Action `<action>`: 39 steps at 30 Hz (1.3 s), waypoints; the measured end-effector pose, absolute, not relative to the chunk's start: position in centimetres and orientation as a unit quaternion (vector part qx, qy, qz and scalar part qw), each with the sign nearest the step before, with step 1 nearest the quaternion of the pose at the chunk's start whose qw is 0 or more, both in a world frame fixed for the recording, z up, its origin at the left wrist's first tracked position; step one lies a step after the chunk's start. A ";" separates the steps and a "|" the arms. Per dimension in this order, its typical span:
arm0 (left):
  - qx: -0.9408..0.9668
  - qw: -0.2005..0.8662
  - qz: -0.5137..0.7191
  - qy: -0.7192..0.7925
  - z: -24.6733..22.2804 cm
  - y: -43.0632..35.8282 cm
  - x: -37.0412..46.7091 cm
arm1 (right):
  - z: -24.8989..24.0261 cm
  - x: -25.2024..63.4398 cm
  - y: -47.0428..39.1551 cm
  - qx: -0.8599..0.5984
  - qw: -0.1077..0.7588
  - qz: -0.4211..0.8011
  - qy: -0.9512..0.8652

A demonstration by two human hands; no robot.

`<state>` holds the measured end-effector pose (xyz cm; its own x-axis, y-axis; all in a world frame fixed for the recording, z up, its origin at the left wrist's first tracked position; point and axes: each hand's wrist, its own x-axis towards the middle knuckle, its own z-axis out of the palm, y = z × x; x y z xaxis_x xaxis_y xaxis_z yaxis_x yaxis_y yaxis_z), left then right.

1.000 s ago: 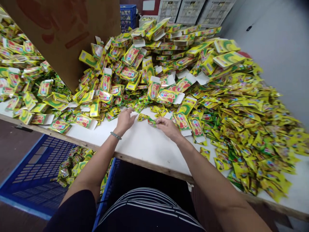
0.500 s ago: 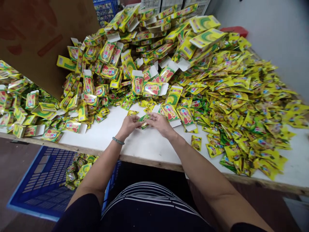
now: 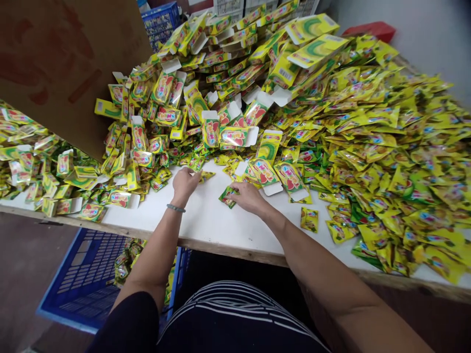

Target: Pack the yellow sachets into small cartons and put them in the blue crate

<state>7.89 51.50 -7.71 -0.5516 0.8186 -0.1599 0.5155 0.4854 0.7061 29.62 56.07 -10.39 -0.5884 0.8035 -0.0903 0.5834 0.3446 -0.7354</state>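
My right hand pinches a small green candy sachet by its side, just over the white table top. To the left, my left hand, with a beaded bracelet on its wrist, has its fingers curled at the near end of a yellow sachet; the fingertips are partly hidden. Beside my right hand lie two flat printed candy boxes, one with its white flap open and another to its right. A single yellow sachet rests farther right.
A high heap of printed boxes fills the back of the table, with a large pile of yellow sachets at right. A brown carton leans in at upper left. Below the wooden edge stands a blue crate holding sachets.
My hands have parted. The left has let go of the green sachet and moved left to the yellow one; the right keeps the green sachet. The view has shifted slightly.
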 end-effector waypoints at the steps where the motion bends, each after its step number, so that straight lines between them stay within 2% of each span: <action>1: 0.394 0.195 0.254 0.862 -7.9 52.1 7.9 | -10.3 29.5 56.1 -0.437 0.137 0.369 -0.809; 4: 0.416 0.140 0.165 0.883 -8.8 53.1 9.0 | -10.1 29.6 56.1 -0.430 0.140 0.371 -0.811; 8: 0.484 0.175 0.209 0.831 -9.6 52.4 10.8 | -10.2 30.1 56.8 -0.428 0.222 0.423 -0.767; 11: 0.533 0.261 0.270 0.758 -9.4 51.5 11.4 | -10.1 30.2 57.6 -0.422 0.275 0.451 -0.737; 13: 0.534 0.344 0.320 0.703 -9.1 51.2 11.5 | -10.0 30.2 58.0 -0.399 0.277 0.451 -0.749; 17: 0.412 0.531 0.427 0.605 -8.4 51.0 11.5 | -9.4 30.3 57.9 -0.381 0.261 0.455 -0.761; 19: 0.345 0.575 0.473 0.571 -8.1 51.0 11.7 | -9.0 30.3 57.5 -0.408 0.285 0.415 -0.762; 23: 0.297 0.574 0.505 0.572 -8.2 51.0 12.2 | -8.8 30.2 56.2 -0.411 0.309 0.317 -0.797; 30: 0.253 0.590 0.545 0.540 -8.6 51.1 12.5 | -10.3 29.4 56.5 -0.409 0.349 0.458 -0.708; 36: 0.164 0.672 0.495 0.526 -8.1 50.8 12.6 | -9.6 29.3 55.8 -0.450 0.409 0.379 -0.698; 39: 0.146 0.670 0.518 0.511 -7.7 50.8 12.6 | -9.4 29.3 55.5 -0.453 0.415 0.364 -0.700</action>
